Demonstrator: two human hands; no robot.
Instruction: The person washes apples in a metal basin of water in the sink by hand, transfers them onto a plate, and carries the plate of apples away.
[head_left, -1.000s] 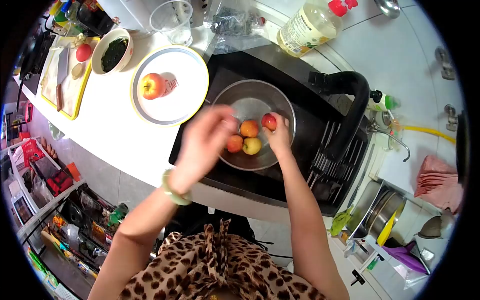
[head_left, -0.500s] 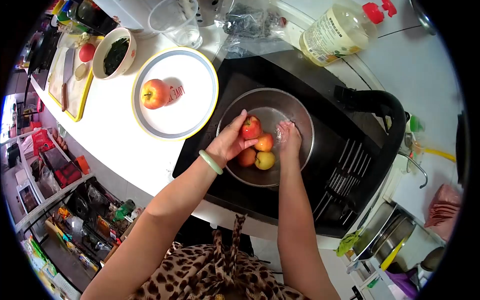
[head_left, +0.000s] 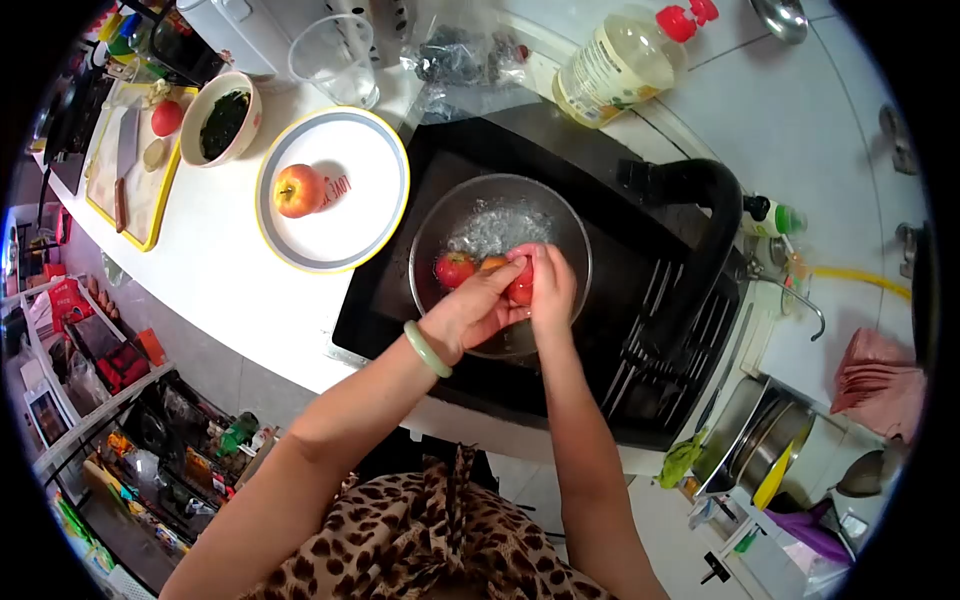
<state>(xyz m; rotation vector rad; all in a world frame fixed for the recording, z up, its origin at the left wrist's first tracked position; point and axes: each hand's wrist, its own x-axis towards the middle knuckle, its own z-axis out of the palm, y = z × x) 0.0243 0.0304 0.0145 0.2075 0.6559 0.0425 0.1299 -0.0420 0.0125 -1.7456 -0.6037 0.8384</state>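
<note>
My left hand, with a pale green bangle on its wrist, and my right hand close together around a red apple. Both are inside a round metal basin that stands in the black sink. To the left of the held apple, another red apple rests in the basin. Part of an orange-toned apple shows behind my fingers. Rippling, bubbly water fills the far part of the basin. My hands cover whatever lies beneath them.
A plate with one apple sits left of the sink. Beyond it are a bowl of dark greens and a cutting board with a knife. A black faucet and a rack are right; a detergent bottle stands behind.
My right hand has come left to meet my left hand around the apple. The water is now churned up, and the apples in the basin have shifted. The whole view has moved slightly.
</note>
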